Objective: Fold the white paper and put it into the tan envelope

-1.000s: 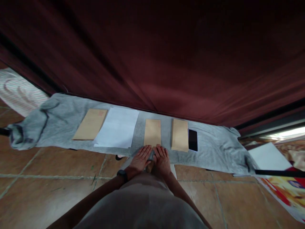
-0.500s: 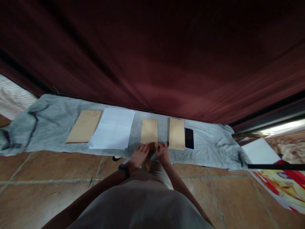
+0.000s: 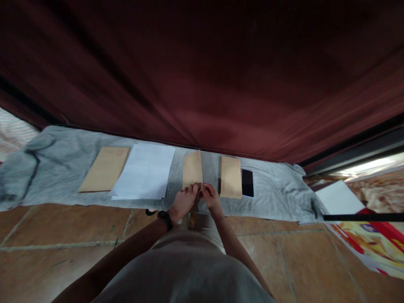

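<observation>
Dark red curtain (image 3: 221, 84) across upper frame. Tiled floor (image 3: 63, 235) below. Grey cloth (image 3: 277, 189) spread between, probably as a clean bed for papers. Laid out separately on it, left to right: brown envelope (image 3: 104, 168), white sheet (image 3: 143, 171), right envelope (image 3: 231, 182), phone (image 3: 247, 182). At centre, middle envelope (image 3: 192, 170), near edge pinched by closed fingertips of left hand (image 3: 183, 201) and right hand (image 3: 210, 197), seemingly tilted up off the cloth.

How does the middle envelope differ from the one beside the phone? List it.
The middle envelope is gripped at its near end by the left hand and right hand and tilts off the grey cloth; the right envelope lies flat, untouched. The right envelope sits beside the phone; the middle envelope stands alone. Both are brown.
</observation>
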Available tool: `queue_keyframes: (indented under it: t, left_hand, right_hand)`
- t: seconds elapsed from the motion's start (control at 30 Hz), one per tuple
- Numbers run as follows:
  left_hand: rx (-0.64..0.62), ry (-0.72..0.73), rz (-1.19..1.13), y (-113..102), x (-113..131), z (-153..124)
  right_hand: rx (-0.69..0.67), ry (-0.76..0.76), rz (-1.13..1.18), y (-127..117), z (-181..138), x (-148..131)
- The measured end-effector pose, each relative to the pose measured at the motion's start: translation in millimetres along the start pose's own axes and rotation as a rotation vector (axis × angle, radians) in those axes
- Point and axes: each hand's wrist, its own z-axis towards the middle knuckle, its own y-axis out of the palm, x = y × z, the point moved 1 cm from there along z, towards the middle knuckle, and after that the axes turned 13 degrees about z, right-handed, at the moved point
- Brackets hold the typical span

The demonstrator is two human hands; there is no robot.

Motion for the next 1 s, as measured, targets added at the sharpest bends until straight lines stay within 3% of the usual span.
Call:
queue_keyframes:
  t: [0.1, 0.2, 0.3, 0.4, 0.57, 0.8, 0.93, 1.0]
  left_hand:
    - [0.07, -0.228, -0.272, -19, -14, 7]
    - [0.147, -0.489, -0.837, -29, -28, 15]
    - [0.176, -0.647, -1.418, -22, -28, 15]
    - [0.135, -0.743, -1.72, -4, -17, 6]
    - [0.063, -0.838, -1.798, 25, -6, -10]
    - [0.026, -0.876, -1.626, 44, -32, -18]
    - [-0.042, -0.874, -1.515, 51, -31, -21]
    - [-0.066, -0.879, -1.468, 54, -27, -22]
  right_hand:
    - [-0.005, 0.068, 0.144, 4, -1, -12]
    - [0.035, 0.209, 0.245, 2, -4, -19]
    - [0.015, 0.309, 0.279, 6, -8, -17]
    - [-0.003, 0.329, 0.279, 14, -10, -10]
    - [0.038, 0.33, 0.202, 18, -8, 8]
    - [0.032, 0.239, -0.044, 1, -4, 22]
    - [0.074, 0.117, -0.193, -7, -12, 19]
    - [0.085, -0.042, -0.378, -10, -20, 15]
